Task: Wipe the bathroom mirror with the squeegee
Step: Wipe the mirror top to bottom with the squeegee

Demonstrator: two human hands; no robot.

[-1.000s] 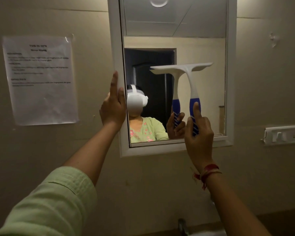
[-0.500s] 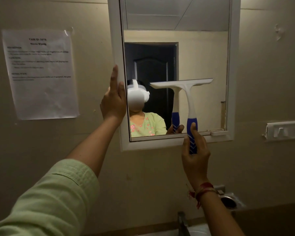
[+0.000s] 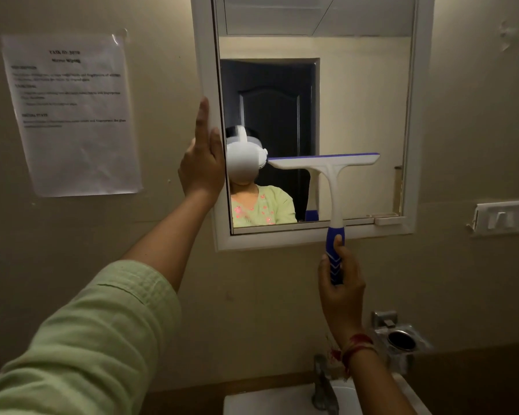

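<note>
- Your right hand clasps the squeegee by its blue grip; it looks light and stiff.
- Your left hand, fingers straight, rests against the edge of the mirror.

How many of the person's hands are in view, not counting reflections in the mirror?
2. The left hand rests on the left edge of the mirror frame; the right hand grips the squeegee by its blue handle.
</note>
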